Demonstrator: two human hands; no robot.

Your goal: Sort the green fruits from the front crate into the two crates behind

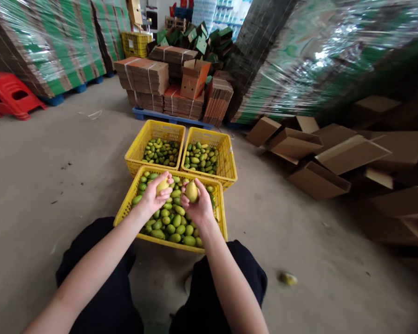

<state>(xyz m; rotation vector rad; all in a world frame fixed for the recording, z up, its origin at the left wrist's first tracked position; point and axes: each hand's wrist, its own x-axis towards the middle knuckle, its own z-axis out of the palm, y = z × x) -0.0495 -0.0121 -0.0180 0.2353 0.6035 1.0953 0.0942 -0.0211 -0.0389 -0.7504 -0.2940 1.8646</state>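
My left hand (159, 191) is closed around a yellow oval fruit (162, 185), partly hidden by my fingers. In my right hand (199, 204) I grip a yellow-green, egg-shaped fruit (192, 191) that resembles a small mango. Both hands hover above the near yellow plastic crate (125, 207), which holds many green and yellowish fruits (177, 220) of the same sort. Behind it stand a left crate (134, 147) and a right crate (230, 160), each partly filled with similar fruit.
One blurred fruit (287, 278) lies on the floor to the right. Open cardboard boxes (316, 178) are heaped at the right. Flattened cartons (142, 76) are stacked on a blue pallet (172, 118) ahead. A red stool (12, 93) and wrapped pallet stacks (55, 44) stand at the left.
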